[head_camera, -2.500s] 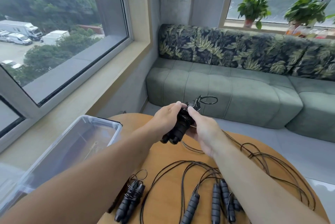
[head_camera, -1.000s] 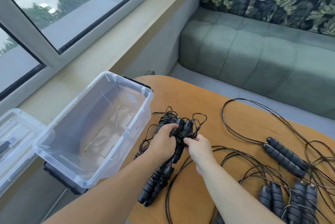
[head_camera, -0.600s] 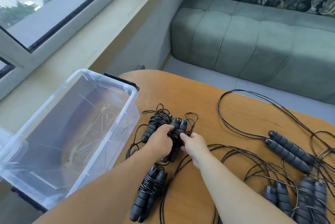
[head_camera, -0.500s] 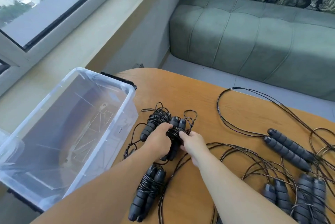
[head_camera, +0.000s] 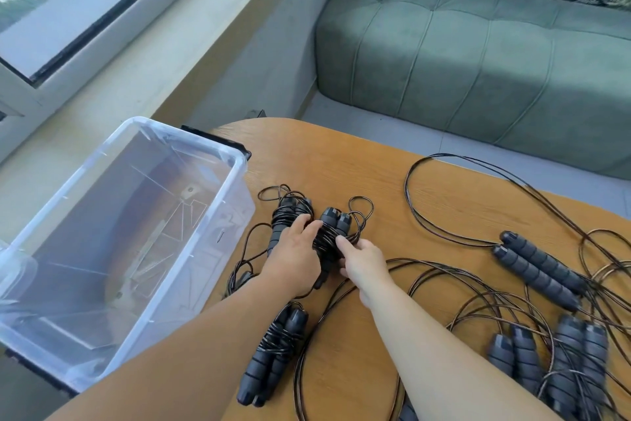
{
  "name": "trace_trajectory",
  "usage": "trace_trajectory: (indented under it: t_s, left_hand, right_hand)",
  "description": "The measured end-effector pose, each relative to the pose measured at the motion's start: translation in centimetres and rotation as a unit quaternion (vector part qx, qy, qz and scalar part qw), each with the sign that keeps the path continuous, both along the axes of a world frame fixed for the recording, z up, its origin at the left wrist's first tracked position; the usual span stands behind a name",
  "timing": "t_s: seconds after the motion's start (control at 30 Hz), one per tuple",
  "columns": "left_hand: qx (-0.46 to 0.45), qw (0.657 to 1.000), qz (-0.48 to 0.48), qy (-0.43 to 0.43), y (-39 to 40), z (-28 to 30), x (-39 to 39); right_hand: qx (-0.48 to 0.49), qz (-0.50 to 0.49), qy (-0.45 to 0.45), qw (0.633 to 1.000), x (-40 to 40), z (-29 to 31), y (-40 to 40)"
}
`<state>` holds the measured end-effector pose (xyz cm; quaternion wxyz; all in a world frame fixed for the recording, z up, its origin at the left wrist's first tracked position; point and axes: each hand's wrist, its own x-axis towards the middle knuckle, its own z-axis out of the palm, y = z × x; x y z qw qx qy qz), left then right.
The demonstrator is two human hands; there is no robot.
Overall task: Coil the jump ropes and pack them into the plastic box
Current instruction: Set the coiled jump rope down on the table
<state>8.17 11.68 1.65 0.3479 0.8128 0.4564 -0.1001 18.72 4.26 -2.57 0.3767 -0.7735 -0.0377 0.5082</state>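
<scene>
Both hands' fingers (head_camera: pixel 312 228) closed around coiled rope bundle (head_camera: pixel 333 233) (on table (head_camera: pixel 341 154)).

Coiled jump rope (head_camera: pixel 328 237): two black ribbed handles side by side, thin black cord wound round their middle, lying on the wood between the two hands, both touching it. Second coiled bundle (head_camera: pixel 286 220): same build, partly under the left hand's fingers, on its far-left side. Third coiled bundle (head_camera: pixel 273 349): beneath the left forearm, nearer the wearer. Uncoiled ropes (head_camera: pixel 536 270): handles paired, cords looping loose, well right of the right hand. Plastic box (head_camera: pixel 235 161): clear, open-topped, no ropes inside, left of the left hand.
</scene>
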Motion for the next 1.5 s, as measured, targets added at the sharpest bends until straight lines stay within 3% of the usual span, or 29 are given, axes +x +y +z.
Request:
trace_trajectory:
  t_s: [0.57,0.7,0.83,1.17,1.5]
  left_hand:
    - [0.135,0.979,-0.108,0.104,0.4,0.4,-2.3]
    - [0.172,0.970,-0.121,0.123,0.4,0.3,-2.9]
    - [0.167,0.973,-0.112,0.117,0.6,0.3,-3.1]
    - [0.174,0.979,-0.071,0.075,0.3,1.0,-1.7]
    - [0.119,0.992,-0.029,0.026,-3.9,3.7,2.3]
  right_hand:
    - [0.020,0.038,0.037,0.998,-0.5,1.5,0.3]
    - [0.022,0.008,0.095,0.995,-0.4,1.9,0.3]
    - [0.013,0.000,0.108,0.994,-0.4,1.9,0.3]
    - [-0.006,0.021,0.044,0.999,0.0,2.0,0.2]
    - [0.023,-0.032,-0.001,0.999,1.2,6.3,-3.6]
